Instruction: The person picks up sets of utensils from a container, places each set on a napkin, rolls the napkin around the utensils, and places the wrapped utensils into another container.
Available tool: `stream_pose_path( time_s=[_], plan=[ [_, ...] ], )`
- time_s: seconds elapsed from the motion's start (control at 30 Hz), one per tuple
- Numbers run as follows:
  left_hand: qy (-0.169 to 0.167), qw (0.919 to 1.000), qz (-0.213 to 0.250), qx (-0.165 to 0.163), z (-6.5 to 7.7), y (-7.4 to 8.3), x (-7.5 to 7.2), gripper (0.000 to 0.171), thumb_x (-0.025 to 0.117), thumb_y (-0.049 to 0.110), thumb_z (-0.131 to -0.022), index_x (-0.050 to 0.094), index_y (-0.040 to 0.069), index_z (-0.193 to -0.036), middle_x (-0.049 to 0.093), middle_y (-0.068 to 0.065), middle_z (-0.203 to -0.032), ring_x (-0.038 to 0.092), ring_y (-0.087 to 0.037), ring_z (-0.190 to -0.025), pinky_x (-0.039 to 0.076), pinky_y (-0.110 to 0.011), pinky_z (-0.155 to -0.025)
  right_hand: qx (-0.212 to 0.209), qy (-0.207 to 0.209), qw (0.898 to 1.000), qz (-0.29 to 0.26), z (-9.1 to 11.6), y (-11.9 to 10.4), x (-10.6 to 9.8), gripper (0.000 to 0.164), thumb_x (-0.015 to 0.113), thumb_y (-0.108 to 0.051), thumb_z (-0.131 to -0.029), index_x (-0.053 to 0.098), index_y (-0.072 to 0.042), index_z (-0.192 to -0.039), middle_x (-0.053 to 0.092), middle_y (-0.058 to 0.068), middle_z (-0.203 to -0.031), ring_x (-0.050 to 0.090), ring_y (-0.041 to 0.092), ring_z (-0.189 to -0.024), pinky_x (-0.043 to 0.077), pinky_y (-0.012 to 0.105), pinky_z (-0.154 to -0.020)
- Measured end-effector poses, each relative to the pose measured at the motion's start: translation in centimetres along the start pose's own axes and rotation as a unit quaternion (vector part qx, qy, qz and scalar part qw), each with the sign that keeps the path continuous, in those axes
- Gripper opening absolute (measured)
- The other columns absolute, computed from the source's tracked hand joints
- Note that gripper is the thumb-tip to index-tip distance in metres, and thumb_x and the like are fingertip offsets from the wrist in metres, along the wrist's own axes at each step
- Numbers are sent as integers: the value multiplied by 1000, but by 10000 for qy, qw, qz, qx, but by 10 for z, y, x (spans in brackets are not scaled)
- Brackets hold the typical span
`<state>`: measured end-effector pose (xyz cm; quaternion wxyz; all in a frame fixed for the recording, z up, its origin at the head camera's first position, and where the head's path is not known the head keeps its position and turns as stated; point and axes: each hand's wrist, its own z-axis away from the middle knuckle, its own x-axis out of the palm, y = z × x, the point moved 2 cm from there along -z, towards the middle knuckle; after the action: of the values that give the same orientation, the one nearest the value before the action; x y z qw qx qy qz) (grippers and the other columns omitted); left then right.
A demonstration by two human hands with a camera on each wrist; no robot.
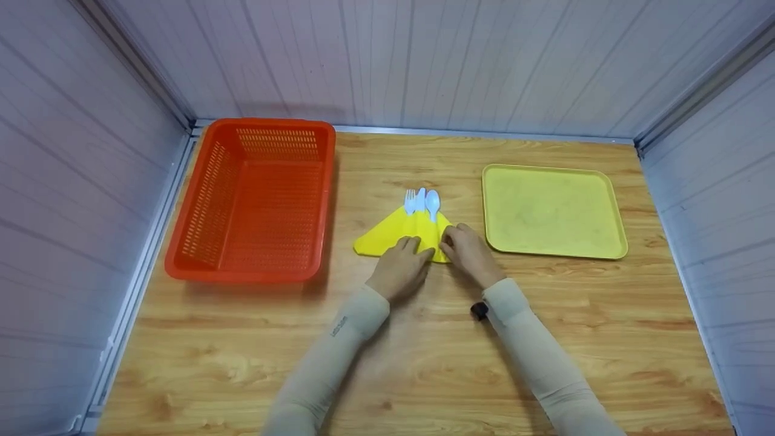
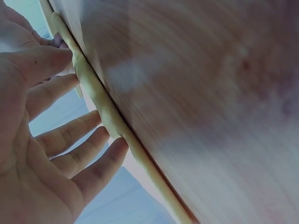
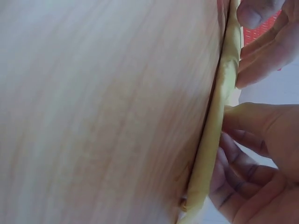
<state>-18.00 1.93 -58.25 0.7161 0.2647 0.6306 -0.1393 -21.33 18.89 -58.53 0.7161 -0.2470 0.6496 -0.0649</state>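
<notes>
A yellow cloth napkin [image 1: 384, 235], folded into a triangle, lies on the wooden table. From its top stick out a pale fork [image 1: 410, 200], a knife [image 1: 421, 200] and a spoon [image 1: 432, 203], side by side, with their lower parts hidden in the cloth. My left hand [image 1: 401, 266] presses the napkin's near middle with fingers spread, their tips along its near edge in the left wrist view. At the right part, my right hand [image 1: 471, 251] pinches the cloth, thumb on the near edge and the other fingers curled in the right wrist view.
An orange-red plastic basket [image 1: 327, 200] stands to the left of the napkin. On the right lies a yellow tray [image 1: 554, 209]. Pale panel walls [image 1: 375, 66] enclose the table [image 1: 418, 357] at the back and sides. A small black device [image 1: 479, 310] sits at my right wrist.
</notes>
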Motion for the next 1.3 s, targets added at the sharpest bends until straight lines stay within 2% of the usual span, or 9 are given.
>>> stream_pose_path(
  time_s=[0.1, 0.23, 0.43, 0.67, 0.87, 1.0, 1.1, 1.23, 1.3],
  plan=[
    [-77, 9999, -7, -67, 0, 1, 0, 39, 51, 30, -104, 60, 19, -140, 51, -18, -144, 47, -35, -132, 48, -49, -100, 197, 175, 9996, 135, 1, 1, -1, 22, 73, -21, -93, 66, -3, -102, 56, 12, -93, 54, 27, -81, 50, 41, -69],
    [-202, 9997, -24, -143, 0, 2, 0, 40, 50, 31, -105, 58, 21, -143, 49, -17, -147, 44, -35, -134, 46, -50, -101, 492, 308, 9978, 307, 2, 2, -5, 43, 77, -29, -90, 62, 0, -117, 54, 20, -107, 54, 34, -95, 51, 46, -79],
    [-216, 9996, -86, -140, 0, 4, 1, 40, 49, 31, -105, 58, 20, -142, 50, -18, -146, 45, -35, -134, 47, -50, -101, 800, -4, 9954, 524, 0, 3, -7, 61, 76, -38, -89, 57, 4, -129, 55, 24, -118, 54, 39, -106, 49, 52, -86],
    [4, 9998, -206, -71, 1, 5, 2, 38, 51, 30, -104, 62, 18, -138, 53, -18, -142, 48, -35, -131, 50, -48, -97, 932, -198, 9939, 554, -2, 5, -8, 57, 76, -40, -88, 61, 6, -119, 58, 22, -108, 57, 38, -96, 50, 51, -81],
    [-10, 9997, -193, -117, 1, 6, 2, 38, 49, 30, -104, 62, 17, -138, 52, -18, -142, 48, -35, -131, 49, -49, -98, 1079, -492, 9922, 394, -4, 5, -9, 55, 74, -40, -90, 59, 7, -115, 59, 20, -101, 57, 32, -85, 52, 47, -76],
    [11, 9998, -189, -109, 1, 6, 2, 38, 50, 30, -104, 62, 17, -138, 53, -18, -141, 48, -34, -131, 48, -48, -99, 1333, -663, 9888, -28, -2, 8, -10, 54, 71, -40, -92, 55, 4, -120, 64, 17, -99, 59, 27, -81, 53, 44, -74],
    [25, 9998, -178, -118, 1, 6, 1, 39, 50, 30, -104, 62, 16, -138, 53, -18, -141, 49, -34, -131, 48, -48, -100, 1461, -689, 9856, -501, 1, 10, -10, 49, 70, -39, -92, 56, 2, -115, 60, 13, -91, 54, 24, -77, 48, 38, -68],
    [-21, 9997, -157, -175, 1, 6, 0, 39, 50, 31, -104, 61, 17, -140, 53, -18, -142, 48, -33, -131, 48, -48, -100, 1364, -650, 9836, -987, 6, 13, -13, 41, 72, -34, -91, 59, 2, -105, 51, 8, -82, 48, 23, -75, 39, 33, -63],
    [-63, 9996, -163, -199, 1, 6, 0, 40, 49, 31, -105, 60, 17, -140, 52, -17, -142, 48, -33, -131, 47, -48, -101, 1306, -622, 9830, -1135, 8, 13, -15, 39, 73, -31, -89, 59, 2, -105, 52, 8, -82, 49, 22, -76, 39, 32, -64]
  ],
)
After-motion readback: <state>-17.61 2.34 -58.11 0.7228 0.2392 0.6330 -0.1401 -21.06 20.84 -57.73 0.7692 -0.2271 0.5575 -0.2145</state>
